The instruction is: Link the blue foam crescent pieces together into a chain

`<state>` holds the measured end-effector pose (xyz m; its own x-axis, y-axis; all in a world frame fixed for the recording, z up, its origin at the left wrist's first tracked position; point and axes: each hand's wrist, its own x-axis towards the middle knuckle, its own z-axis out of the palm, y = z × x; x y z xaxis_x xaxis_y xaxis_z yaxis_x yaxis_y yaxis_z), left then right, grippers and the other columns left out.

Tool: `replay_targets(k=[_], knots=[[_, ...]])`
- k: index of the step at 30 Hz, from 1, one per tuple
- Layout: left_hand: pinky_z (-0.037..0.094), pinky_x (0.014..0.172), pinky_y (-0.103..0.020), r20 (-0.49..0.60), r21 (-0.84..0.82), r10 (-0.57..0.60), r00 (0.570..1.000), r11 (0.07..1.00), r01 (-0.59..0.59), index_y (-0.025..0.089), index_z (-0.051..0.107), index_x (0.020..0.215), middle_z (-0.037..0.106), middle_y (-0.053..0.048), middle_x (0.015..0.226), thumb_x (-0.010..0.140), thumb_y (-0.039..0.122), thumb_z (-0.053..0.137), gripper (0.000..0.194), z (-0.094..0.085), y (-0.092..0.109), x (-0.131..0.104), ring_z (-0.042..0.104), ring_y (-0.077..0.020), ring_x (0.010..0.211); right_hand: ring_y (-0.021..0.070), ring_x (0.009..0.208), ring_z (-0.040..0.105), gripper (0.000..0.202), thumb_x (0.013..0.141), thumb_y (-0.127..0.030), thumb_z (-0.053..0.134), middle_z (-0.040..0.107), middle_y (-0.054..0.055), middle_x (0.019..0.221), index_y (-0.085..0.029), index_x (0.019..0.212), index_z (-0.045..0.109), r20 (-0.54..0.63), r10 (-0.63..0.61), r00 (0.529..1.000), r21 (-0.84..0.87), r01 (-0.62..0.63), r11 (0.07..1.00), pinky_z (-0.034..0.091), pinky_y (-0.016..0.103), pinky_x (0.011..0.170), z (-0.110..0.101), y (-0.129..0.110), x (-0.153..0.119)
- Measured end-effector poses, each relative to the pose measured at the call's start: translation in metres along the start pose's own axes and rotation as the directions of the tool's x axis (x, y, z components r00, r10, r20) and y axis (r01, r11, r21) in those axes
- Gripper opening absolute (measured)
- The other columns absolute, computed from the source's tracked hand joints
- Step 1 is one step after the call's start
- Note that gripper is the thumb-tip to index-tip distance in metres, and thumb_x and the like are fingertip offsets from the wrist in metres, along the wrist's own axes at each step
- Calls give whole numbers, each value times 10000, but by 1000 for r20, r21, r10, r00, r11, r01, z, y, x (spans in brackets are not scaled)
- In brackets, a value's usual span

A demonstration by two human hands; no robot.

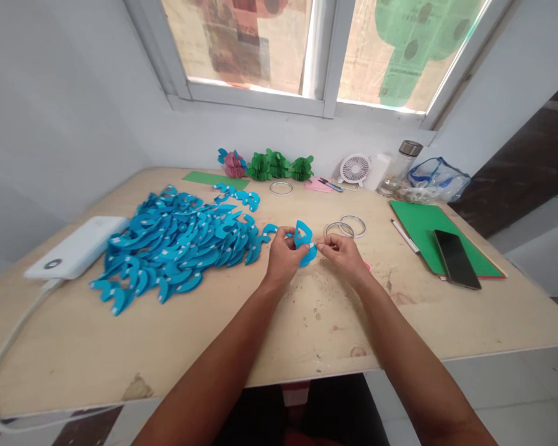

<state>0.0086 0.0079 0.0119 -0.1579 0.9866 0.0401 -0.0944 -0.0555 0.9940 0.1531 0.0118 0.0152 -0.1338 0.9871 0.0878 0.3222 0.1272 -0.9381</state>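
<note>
Near the middle of the table, my left hand (283, 257) is closed on a blue paper piece (309, 256) with curved parts and a small white patch. The fingers of my right hand (341, 253) are pinched together at the right edge of that piece, by the white patch. Whether they grip it or something tiny is too small to tell. A large pile of similar blue pieces (181, 235) with white patches lies to the left, and a strand of it reaches toward my left hand. Two rolls of narrow tape (353, 224) lie just beyond my right hand.
A white power bank (78, 248) with a cable is at the left. Paper figures (278, 164), scissors (330, 185), a small fan (354, 169) and a bottle (401, 166) line the back. Green sheets (421, 229), a pen (404, 236) and a phone (456, 259) lie right.
</note>
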Motion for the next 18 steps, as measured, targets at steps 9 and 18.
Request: replay_targets(k=[9, 18], knots=[[458, 563, -220, 34, -17, -12, 999, 1000, 12, 188, 484, 835, 625, 27, 674, 526, 182, 678, 365, 1, 0, -1, 594, -123, 603, 134, 591, 510, 108, 699, -285, 592, 597, 11, 672, -179, 705, 614, -12, -17, 1000, -46, 17, 999, 396, 264, 572, 1, 5, 2], [437, 553, -212, 56, 46, 59, 997, 997, -61, 194, 479, 844, 601, 38, 666, 552, 183, 659, 343, 1, -1, -3, 575, -116, 600, 131, 595, 532, 105, 691, -256, 565, 617, 15, 668, -164, 690, 617, -39, -38, 999, -95, 34, 995, 399, 252, 570, 3, 6, 1]])
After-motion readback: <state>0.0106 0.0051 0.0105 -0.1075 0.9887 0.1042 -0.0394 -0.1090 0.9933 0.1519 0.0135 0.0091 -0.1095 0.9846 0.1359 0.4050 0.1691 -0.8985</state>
